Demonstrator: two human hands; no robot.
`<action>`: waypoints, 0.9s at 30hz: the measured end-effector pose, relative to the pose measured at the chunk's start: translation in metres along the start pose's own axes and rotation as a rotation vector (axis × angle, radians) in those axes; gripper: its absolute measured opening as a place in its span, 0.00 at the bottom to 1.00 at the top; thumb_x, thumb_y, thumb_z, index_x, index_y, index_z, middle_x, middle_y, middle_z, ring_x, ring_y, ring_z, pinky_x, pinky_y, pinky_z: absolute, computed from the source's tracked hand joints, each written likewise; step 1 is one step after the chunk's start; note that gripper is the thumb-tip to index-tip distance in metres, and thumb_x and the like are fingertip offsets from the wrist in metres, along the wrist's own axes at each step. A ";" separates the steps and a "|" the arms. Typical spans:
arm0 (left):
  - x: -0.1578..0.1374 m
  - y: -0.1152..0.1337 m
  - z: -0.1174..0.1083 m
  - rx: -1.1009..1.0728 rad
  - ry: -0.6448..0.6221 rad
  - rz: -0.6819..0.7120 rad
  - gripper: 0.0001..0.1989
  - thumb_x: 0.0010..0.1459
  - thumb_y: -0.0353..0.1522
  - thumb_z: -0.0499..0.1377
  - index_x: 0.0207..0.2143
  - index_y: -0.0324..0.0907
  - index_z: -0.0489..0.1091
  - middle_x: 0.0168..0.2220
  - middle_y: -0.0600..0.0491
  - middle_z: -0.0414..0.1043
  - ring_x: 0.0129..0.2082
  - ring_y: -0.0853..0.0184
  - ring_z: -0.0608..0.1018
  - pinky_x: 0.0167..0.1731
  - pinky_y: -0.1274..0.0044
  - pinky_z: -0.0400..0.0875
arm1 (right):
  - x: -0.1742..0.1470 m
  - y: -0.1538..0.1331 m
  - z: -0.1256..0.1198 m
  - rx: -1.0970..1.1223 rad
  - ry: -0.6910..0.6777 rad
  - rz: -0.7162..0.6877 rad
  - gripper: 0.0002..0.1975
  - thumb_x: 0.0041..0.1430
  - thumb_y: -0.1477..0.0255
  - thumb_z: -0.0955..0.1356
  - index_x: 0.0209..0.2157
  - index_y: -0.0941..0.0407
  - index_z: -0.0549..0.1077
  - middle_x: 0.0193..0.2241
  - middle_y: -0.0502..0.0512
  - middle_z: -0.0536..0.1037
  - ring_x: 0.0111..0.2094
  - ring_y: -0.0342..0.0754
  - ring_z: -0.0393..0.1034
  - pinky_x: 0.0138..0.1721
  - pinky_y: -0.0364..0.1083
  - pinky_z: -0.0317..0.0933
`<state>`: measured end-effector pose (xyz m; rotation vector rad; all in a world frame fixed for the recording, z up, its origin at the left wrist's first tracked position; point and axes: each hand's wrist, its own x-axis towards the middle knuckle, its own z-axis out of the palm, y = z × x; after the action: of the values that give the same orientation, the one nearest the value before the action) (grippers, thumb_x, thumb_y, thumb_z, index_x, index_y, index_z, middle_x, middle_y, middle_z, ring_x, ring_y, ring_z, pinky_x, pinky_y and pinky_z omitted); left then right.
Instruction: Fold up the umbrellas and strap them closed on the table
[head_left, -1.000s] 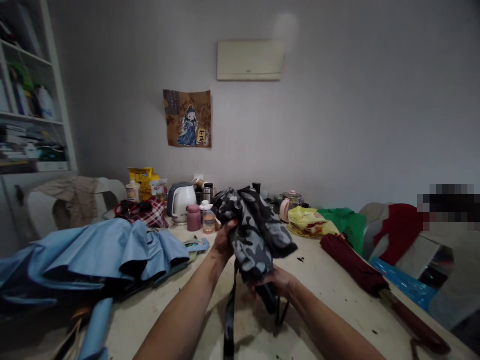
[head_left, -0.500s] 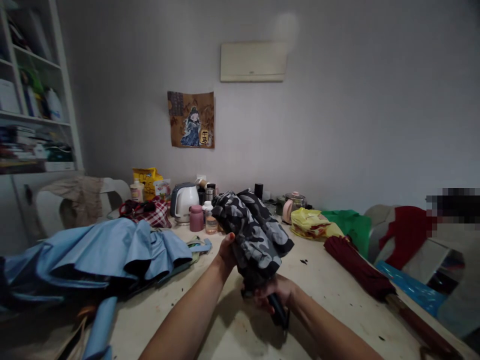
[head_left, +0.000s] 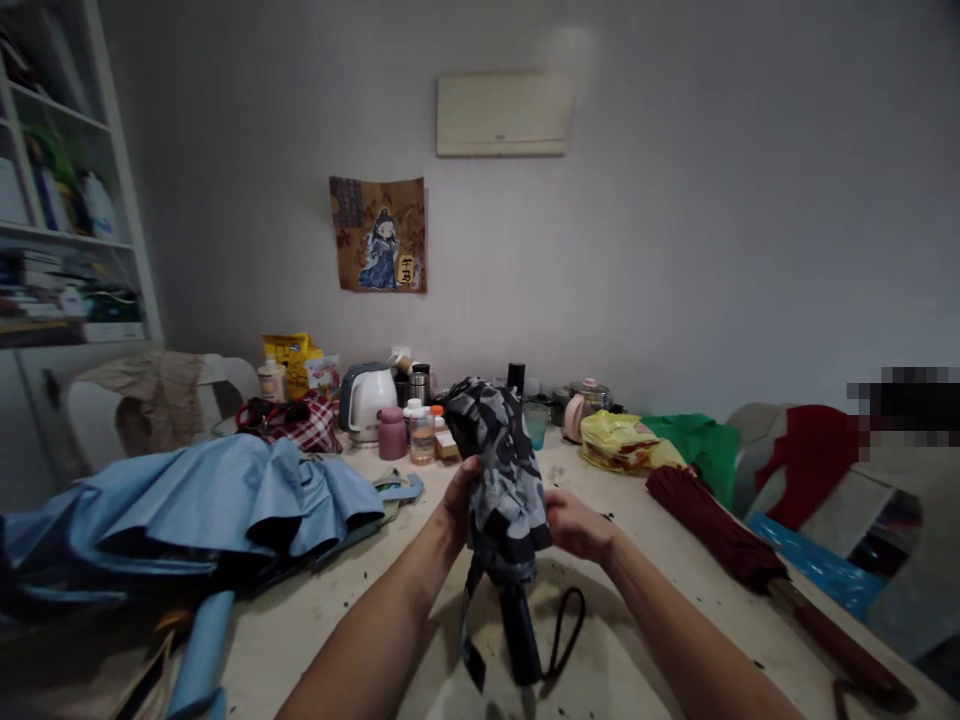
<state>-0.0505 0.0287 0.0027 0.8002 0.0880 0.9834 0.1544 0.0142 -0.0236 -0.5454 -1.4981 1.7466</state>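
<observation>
A folded grey camouflage umbrella [head_left: 501,470] stands nearly upright over the table, its black handle [head_left: 520,634] pointing down toward me with a wrist loop hanging beside it. My left hand [head_left: 459,492] wraps the left side of the canopy. My right hand [head_left: 574,524] presses against the canopy's right side, fingers curled on the fabric. Both hands squeeze the cloth together around the shaft.
A light blue open umbrella [head_left: 202,500] sprawls at the left. A dark red rolled umbrella [head_left: 712,530] lies at the right, near yellow and green bags [head_left: 630,445]. A white kettle [head_left: 365,400], bottles and cups line the back. The table edge [head_left: 862,640] runs along the right.
My right hand left the handle and moved up onto the canopy's right side. The umbrella swung more upright, and its cloth is gathered tighter. The handle and loop now hang free.
</observation>
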 end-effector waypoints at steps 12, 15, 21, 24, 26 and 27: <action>0.006 -0.044 0.041 0.180 -0.074 -0.158 0.18 0.42 0.35 0.70 0.36 0.34 0.77 0.27 0.46 0.80 0.33 0.56 0.82 0.41 0.69 0.74 | -0.001 -0.069 0.059 -0.145 0.448 -0.297 0.39 0.28 0.51 0.80 0.43 0.55 0.72 0.37 0.57 0.77 0.36 0.51 0.73 0.41 0.50 0.68; 0.008 -0.043 0.051 0.332 0.109 -0.148 0.21 0.39 0.34 0.72 0.37 0.34 0.76 0.30 0.45 0.80 0.33 0.56 0.82 0.39 0.70 0.74 | 0.002 -0.080 0.063 -0.245 0.581 -0.377 0.37 0.30 0.58 0.80 0.45 0.55 0.73 0.41 0.56 0.77 0.42 0.53 0.72 0.48 0.51 0.67; -0.001 -0.052 0.047 0.344 -0.112 -0.236 0.30 0.32 0.33 0.73 0.42 0.35 0.76 0.31 0.46 0.79 0.29 0.60 0.79 0.31 0.73 0.72 | -0.002 -0.096 0.055 -0.236 0.743 -0.489 0.34 0.32 0.65 0.78 0.46 0.56 0.74 0.31 0.52 0.77 0.41 0.54 0.72 0.50 0.53 0.66; -0.004 -0.071 0.036 0.200 -0.247 -0.322 0.26 0.31 0.34 0.73 0.37 0.33 0.77 0.28 0.47 0.77 0.23 0.67 0.76 0.26 0.77 0.70 | -0.010 -0.104 0.050 -0.099 0.717 -0.528 0.33 0.33 0.65 0.77 0.46 0.56 0.74 0.31 0.51 0.78 0.35 0.52 0.73 0.43 0.51 0.69; -0.003 -0.079 0.028 0.155 -0.198 -0.287 0.21 0.34 0.35 0.72 0.33 0.33 0.77 0.26 0.48 0.76 0.21 0.69 0.74 0.24 0.78 0.68 | -0.013 -0.107 0.048 -0.068 0.723 -0.541 0.34 0.35 0.65 0.78 0.48 0.56 0.73 0.34 0.53 0.78 0.34 0.51 0.73 0.41 0.51 0.69; -0.002 -0.081 0.023 0.139 -0.160 -0.266 0.19 0.36 0.35 0.71 0.32 0.34 0.77 0.25 0.48 0.76 0.21 0.69 0.74 0.24 0.78 0.68 | -0.014 -0.106 0.048 -0.092 0.744 -0.557 0.35 0.35 0.65 0.78 0.50 0.56 0.72 0.36 0.53 0.78 0.35 0.51 0.74 0.42 0.51 0.69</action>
<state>0.0151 -0.0100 -0.0328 0.9657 0.1221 0.6648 0.1557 -0.0244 0.0876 -0.6518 -1.0493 0.8973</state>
